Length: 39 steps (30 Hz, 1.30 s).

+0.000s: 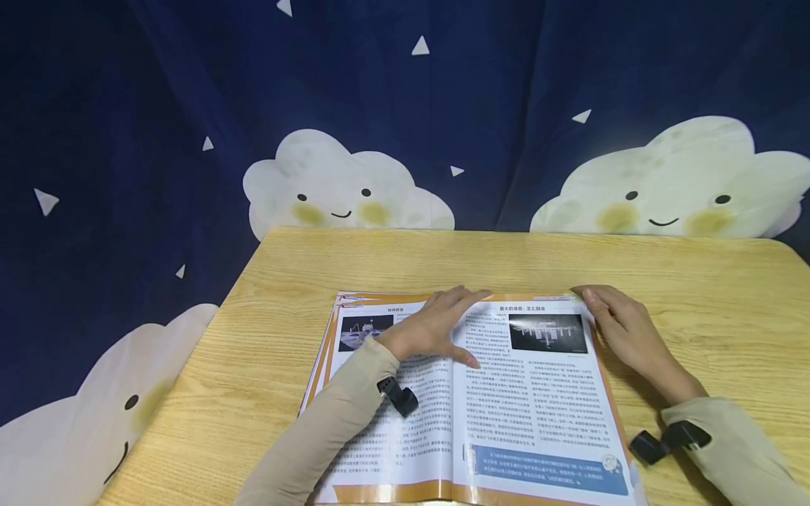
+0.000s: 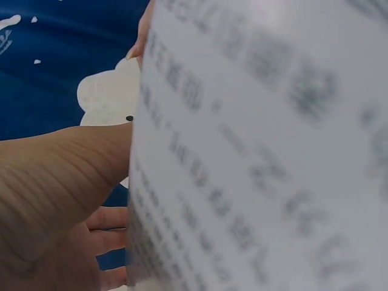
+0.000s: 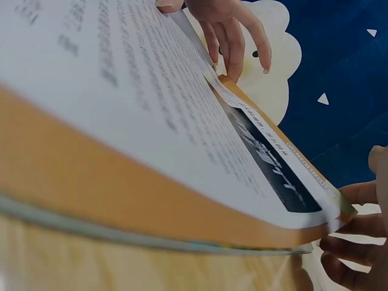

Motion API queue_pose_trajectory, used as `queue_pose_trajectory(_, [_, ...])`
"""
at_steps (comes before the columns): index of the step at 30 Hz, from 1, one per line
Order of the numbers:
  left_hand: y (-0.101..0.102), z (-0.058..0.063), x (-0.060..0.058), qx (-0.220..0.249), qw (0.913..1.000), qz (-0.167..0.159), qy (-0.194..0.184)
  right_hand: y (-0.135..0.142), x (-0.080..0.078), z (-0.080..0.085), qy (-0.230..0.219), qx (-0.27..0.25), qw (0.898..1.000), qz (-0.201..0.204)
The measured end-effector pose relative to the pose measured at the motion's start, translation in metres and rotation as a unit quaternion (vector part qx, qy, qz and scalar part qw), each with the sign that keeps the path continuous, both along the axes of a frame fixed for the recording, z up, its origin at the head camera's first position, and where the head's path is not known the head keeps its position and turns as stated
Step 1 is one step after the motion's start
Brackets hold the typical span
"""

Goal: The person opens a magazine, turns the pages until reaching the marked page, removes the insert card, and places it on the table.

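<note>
An open magazine lies on the table, its two pages printed with small text and dark photos and edged in orange. My left hand lies over its upper middle near the fold, fingers spread toward the top edge and thumb stretched across the right page. At the upper right corner, my right hand holds the edge. The right wrist view shows the right hand's fingers round that corner, where the page bends slightly. A blurred page fills much of the left wrist view, beside the left thumb.
Under the open spread, more page or cover edges show at the left. The wooden table extends around the magazine. Behind it hangs a dark blue curtain with smiling clouds and white triangles. Each wrist wears a black strap-mounted device.
</note>
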<state>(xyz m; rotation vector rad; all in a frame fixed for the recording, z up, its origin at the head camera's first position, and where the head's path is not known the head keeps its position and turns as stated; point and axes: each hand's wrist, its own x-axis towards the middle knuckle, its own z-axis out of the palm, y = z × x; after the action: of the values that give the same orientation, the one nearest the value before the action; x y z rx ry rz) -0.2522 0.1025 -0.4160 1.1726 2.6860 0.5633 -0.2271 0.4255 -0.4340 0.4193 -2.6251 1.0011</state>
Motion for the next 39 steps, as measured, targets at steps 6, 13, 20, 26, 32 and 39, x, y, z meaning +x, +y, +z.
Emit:
queue_pose_trajectory(6, [0.0,0.001,0.0,0.004,0.9998,-0.006,-0.017,0.004,0.001,0.002,0.016,-0.006,1.0,-0.008])
queue_pose_trajectory(13, [0.002,0.003,-0.001,-0.007,0.9999,0.002,-0.015,0.006,0.0,0.003,0.029,-0.01,0.999,-0.012])
queue_pose_trajectory(20, [0.001,0.004,-0.002,0.011,0.9995,0.012,-0.027,0.011,-0.001,0.003,0.031,-0.021,0.999,-0.021])
queue_pose_trajectory(26, [-0.001,0.004,-0.002,0.048,0.998,0.022,-0.034,0.012,-0.001,0.004,0.038,-0.024,0.999,-0.006])
queue_pose_trajectory(32, [-0.001,0.002,-0.003,0.07,0.9958,0.033,-0.049,0.015,-0.002,0.003,0.05,-0.027,0.998,0.016])
queue_pose_trajectory(39, [-0.002,0.001,-0.005,0.093,0.9926,0.025,-0.074,0.014,-0.003,0.0,0.053,-0.016,0.998,0.016])
